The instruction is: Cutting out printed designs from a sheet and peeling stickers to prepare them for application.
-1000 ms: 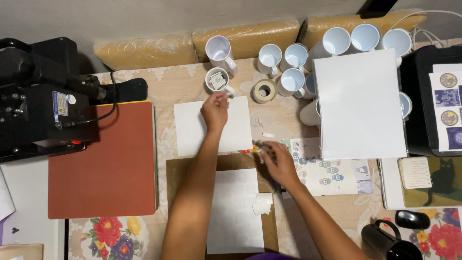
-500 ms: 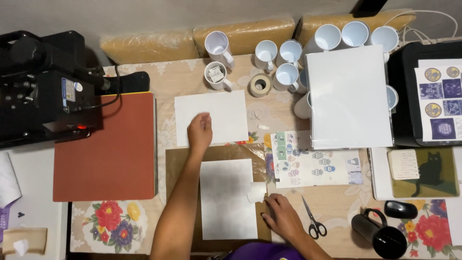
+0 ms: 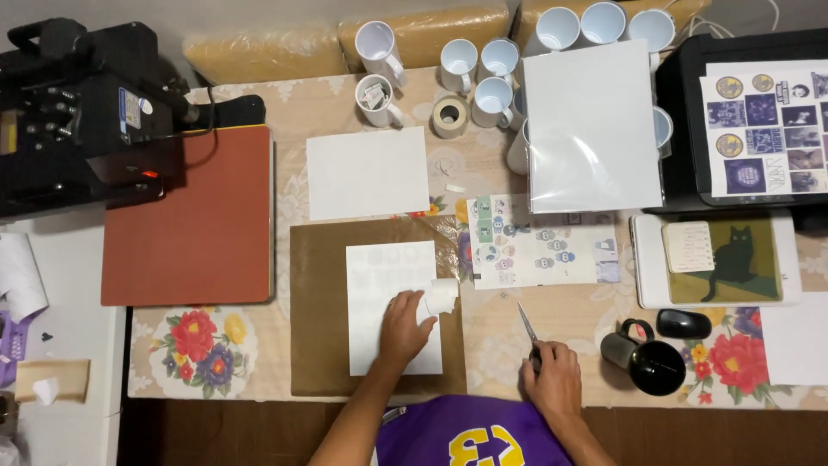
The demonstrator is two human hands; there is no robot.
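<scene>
1. Near the front edge of the counter [image 3: 517,319], a white sheet [image 3: 392,306] lies flat on a brown board [image 3: 315,311]; the left hand [image 3: 405,328] rests on its lower right part, fingers spread and pressing, with a small curled white slip [image 3: 440,296] just past the fingertips at the sheet's right edge.
2. Right of it, the right hand [image 3: 552,375] is closed around a pair of scissors [image 3: 528,326], blades pointing far and a little left, lying low on the counter; cutting seems paused or finished.
3. Just beyond the blades sits a printed sheet of small coloured designs [image 3: 539,242]; whether any are cut out I cannot tell.
4. Farther off, a second white sheet [image 3: 368,173] lies bare, the heat press [image 3: 78,112] stands open at far left over its red pad [image 3: 190,216]; the white mugs [image 3: 483,73] at the far edge look unprinted, so pressing appears still to come.
</scene>
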